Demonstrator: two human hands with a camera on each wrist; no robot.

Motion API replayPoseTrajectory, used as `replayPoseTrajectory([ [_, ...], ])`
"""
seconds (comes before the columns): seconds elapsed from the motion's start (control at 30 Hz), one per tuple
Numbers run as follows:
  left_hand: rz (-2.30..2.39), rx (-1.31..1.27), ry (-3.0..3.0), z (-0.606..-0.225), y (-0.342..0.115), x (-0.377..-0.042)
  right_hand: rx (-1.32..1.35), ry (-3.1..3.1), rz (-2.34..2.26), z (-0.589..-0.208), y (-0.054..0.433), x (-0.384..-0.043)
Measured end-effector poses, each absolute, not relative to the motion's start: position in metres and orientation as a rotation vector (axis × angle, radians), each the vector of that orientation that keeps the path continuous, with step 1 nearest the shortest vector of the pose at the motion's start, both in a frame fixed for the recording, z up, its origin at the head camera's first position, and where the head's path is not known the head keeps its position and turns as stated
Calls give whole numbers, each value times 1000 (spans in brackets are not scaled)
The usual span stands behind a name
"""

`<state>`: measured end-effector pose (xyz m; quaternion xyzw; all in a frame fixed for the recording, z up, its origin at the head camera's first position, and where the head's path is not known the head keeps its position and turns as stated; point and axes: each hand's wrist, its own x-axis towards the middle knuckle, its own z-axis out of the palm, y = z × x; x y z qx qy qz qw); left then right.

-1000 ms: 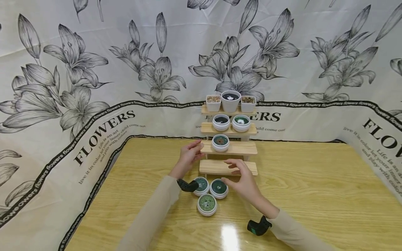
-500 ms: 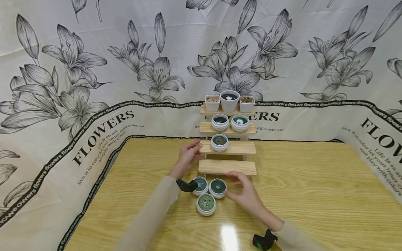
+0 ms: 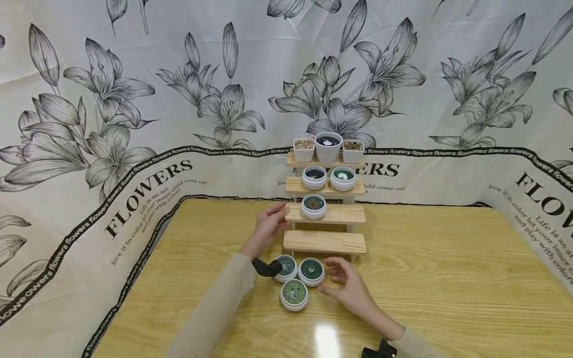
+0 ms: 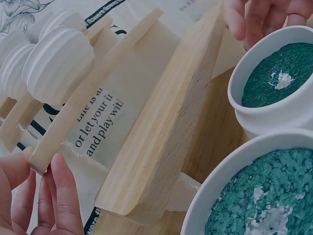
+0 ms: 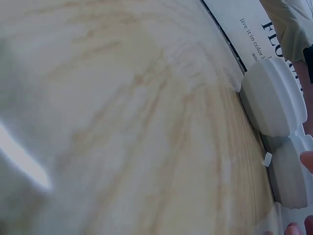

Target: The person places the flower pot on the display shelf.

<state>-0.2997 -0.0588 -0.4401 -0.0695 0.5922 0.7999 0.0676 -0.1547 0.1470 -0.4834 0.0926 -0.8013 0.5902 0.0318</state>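
Note:
A tiered wooden stand point(image 3: 324, 242) holds small white pots on its upper shelves, while its lowest board is bare. At the left end of the second shelf up, my left hand point(image 3: 267, 226) pinches the board between thumb and fingers, as the left wrist view shows. In front of the stand, three round white pots sit close together: a dark green-filled pot point(image 3: 311, 270), a teal-filled pot point(image 3: 286, 266) and a light green-filled pot point(image 3: 294, 293). My right hand point(image 3: 349, 288) is at the right side of the dark green-filled pot, thumb and fingers apart, fingertips right at its wall.
One round pot point(image 3: 314, 206) stands on the second shelf up, two more on the shelf above. On top, a taller pot point(image 3: 328, 149) stands between two square pots. A flower-printed cloth point(image 3: 241, 169) hangs behind the wooden table point(image 3: 438, 268).
My right hand has come down from over the lowest shelf to the right side of the dark green-filled pot. My left hand keeps its place on the shelf end.

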Motion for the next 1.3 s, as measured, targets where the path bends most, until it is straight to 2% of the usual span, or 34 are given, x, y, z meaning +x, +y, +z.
replayPoseTrajectory([
  [0.5, 2393, -216, 1787, -439, -56, -297, 335, -2495, 1950, -488, 144, -167],
  [1.3, 2387, -211, 1778, -439, -59, -299, 538, -2544, 1887, -482, 138, -170],
])
